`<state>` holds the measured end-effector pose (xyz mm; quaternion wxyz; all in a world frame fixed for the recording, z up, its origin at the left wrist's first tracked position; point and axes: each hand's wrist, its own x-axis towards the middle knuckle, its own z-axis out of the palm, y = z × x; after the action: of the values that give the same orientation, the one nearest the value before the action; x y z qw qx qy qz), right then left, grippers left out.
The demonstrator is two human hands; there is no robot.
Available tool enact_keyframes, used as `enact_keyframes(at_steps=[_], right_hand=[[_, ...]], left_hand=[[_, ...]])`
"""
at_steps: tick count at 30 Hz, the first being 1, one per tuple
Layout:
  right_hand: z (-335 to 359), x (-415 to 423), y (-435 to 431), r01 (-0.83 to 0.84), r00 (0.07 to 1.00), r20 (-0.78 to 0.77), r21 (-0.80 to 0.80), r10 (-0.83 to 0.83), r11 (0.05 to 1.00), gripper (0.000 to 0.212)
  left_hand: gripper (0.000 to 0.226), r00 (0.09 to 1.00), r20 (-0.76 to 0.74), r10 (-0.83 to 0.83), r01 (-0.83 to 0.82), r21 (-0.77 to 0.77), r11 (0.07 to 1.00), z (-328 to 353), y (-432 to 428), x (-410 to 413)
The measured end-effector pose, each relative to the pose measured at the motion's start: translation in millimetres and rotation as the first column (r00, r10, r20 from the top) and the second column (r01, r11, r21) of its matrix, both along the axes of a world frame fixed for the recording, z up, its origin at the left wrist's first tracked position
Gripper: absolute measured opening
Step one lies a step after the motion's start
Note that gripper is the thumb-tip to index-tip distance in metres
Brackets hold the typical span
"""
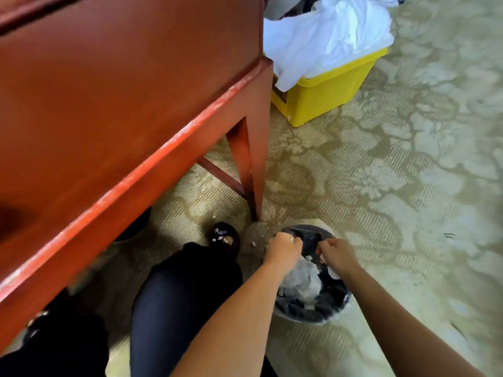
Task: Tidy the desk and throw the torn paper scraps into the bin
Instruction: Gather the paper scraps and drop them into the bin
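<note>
Dumping step. My left hand (284, 247) and right hand (336, 254), both curled, contents unclear, hover over the bin (313, 315) at 5 o'clock; scraps (302, 281) inside. Next: release, recheck the desk (109, 91).

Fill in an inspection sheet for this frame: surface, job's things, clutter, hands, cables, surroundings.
Surface: red wooden desk, visible top bare, front edge scuffed.
Job's things: bin on the carpet by the desk leg, black liner, paper scraps inside.
Clutter: a few small bits on the carpet beside the bin.
Hands: left hand and right hand over the bin, both curled.
Cables: nothing seen.
Surroundings: patterned carpet; yellow box holding white cloth.
</note>
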<state>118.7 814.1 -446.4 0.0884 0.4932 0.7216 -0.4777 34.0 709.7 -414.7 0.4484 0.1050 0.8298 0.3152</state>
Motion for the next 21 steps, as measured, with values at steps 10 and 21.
enact_keyframes(at_steps=[10,21], right_hand=[[-16,7,1,-0.147,0.988,0.035,-0.076,0.150,0.986,0.024],[55,-2,1,-0.264,0.964,-0.014,0.041,0.264,0.964,0.030]], left_hand=[[0.039,0.964,0.198,-0.178,0.199,-0.094,0.975,-17,6,2],[0.015,0.877,-0.028,-0.480,0.473,-0.135,0.871,54,-34,-16]])
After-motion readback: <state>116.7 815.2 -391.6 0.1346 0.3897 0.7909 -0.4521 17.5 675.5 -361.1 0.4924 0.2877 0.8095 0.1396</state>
